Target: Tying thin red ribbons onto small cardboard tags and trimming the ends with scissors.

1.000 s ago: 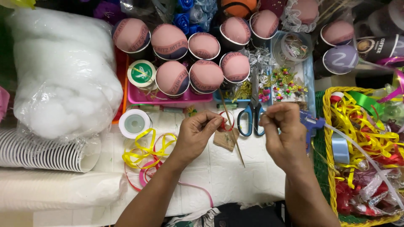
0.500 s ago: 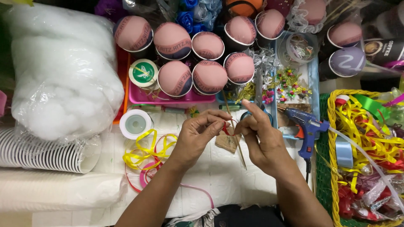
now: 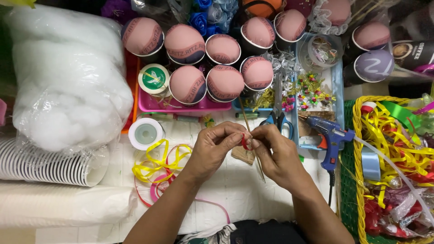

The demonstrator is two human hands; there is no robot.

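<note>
My left hand point(image 3: 216, 149) and my right hand point(image 3: 276, 154) meet at the middle of the table, fingertips pinched together on a small loop of red ribbon point(image 3: 246, 143). A thin wooden skewer point(image 3: 249, 131) runs slanted between the hands, its top end up near the cups. Under the hands lies a small brown scrap of paper point(image 3: 244, 156). Blue-handled scissors point(image 3: 280, 121) lie just beyond my right hand. A blue glue gun point(image 3: 330, 135) rests to the right of that hand.
Pink-topped cups point(image 3: 187, 83) fill a pink tray point(image 3: 176, 106) at the back. A bag of white stuffing point(image 3: 68, 81) and stacked white cups point(image 3: 49, 165) lie left. Yellow and pink ribbons point(image 3: 158, 165) and a tape roll point(image 3: 145, 133) lie near left. A yellow basket point(image 3: 357, 180) of ribbons stands right.
My right hand has come away from the scissors and moved left to join my left hand on the red ribbon loop. The glue gun and scissors are now uncovered.
</note>
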